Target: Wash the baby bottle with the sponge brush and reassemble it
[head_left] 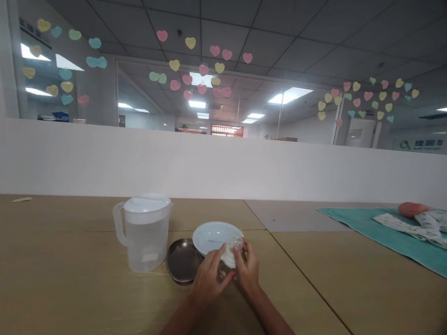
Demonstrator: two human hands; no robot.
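Observation:
Both my hands are wrapped round a baby bottle [230,258] with a clear domed cap and a white collar. My left hand [207,277] closes on its left side, with fingers and thumb against the collar and clear body. On the other side, my right hand [250,269] grips near the cap and collar. Fingers hide much of the bottle. Just behind it is a shallow white bowl [212,232] with a thin object inside that I cannot make out. A dark metal tray [181,262] lies left of my left hand, partly beneath the bowl's edge.
A translucent lidded pitcher [145,242] stands left of the tray, its handle facing left. On the right, a green mat [358,224] bears a doll [413,210] and white patterned clothing [421,233]. Seams divide the wooden tables [61,278]; a white wall [191,164] rises behind.

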